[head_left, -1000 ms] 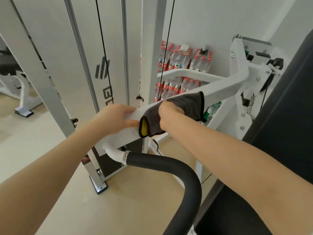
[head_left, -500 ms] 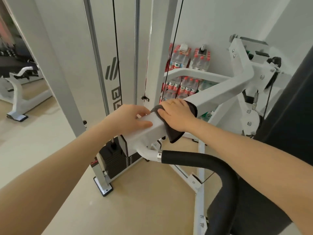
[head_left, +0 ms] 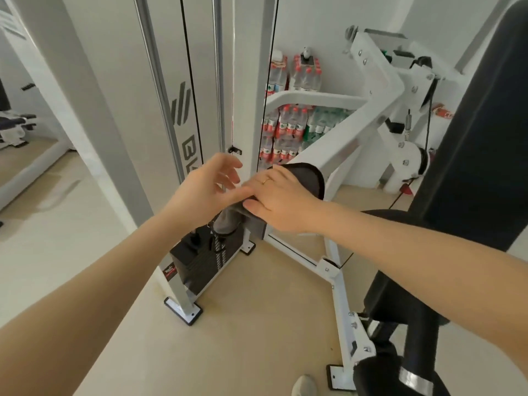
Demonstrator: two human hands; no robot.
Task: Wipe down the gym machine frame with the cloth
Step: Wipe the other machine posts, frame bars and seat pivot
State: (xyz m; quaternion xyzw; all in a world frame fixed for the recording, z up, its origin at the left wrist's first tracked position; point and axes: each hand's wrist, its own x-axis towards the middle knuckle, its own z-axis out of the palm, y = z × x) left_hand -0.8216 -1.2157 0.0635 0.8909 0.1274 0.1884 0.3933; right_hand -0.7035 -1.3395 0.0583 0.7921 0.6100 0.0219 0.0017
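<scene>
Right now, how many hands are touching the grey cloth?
1. The right hand presses the grey cloth onto the white machine arm; the left hand hovers beside it, fingers spread, though contact may be hidden.

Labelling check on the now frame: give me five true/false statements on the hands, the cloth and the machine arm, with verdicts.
1. The right hand presses the dark grey cloth onto the end of the white metal machine arm. True.
2. The left hand grips the white arm. False: its fingers are spread and loose, holding nothing.
3. The cloth drapes over the arm's end, part hanging below. True.
4. Shrink-wrapped packs of red-capped water bottles stand by the wall behind the machine. True.
5. The black weight stack sits on the black padded seat. False: it stands low between the chrome guide rods, near the floor.
</scene>
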